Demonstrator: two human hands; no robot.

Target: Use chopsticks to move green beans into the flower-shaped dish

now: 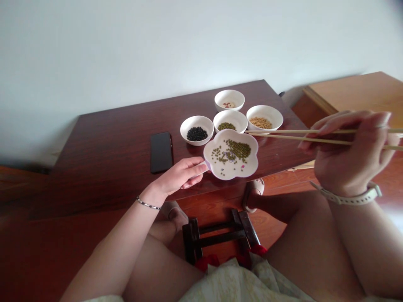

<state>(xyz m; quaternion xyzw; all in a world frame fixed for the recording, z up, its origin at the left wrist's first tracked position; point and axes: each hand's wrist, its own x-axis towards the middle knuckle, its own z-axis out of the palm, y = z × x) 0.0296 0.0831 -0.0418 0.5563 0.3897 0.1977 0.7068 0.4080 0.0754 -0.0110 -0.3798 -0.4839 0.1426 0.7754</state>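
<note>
My left hand (184, 173) is closed around the handle of a white flower-shaped dish (217, 171) with a lilac edge. Green mung beans (238, 150) lie in it, heaped to the right and scattered to the left. A pair of chopsticks (283, 135) is held in my right hand (352, 151), off to the right, their tips near the dish's upper right rim. Just behind the dish stands a white bowl (242, 119) of green beans, its front partly hidden. Beside it are a bowl (185, 126) of black beans and a bowl (277, 115) of yellowish beans.
A fourth white bowl (229, 95) with a few pale and reddish pieces stands at the back. A dark phone (161, 152) lies on the brown table (119, 138), left of the bowls. Below is a dark wooden stool (220, 239); a lighter wooden table (362, 94) stands right.
</note>
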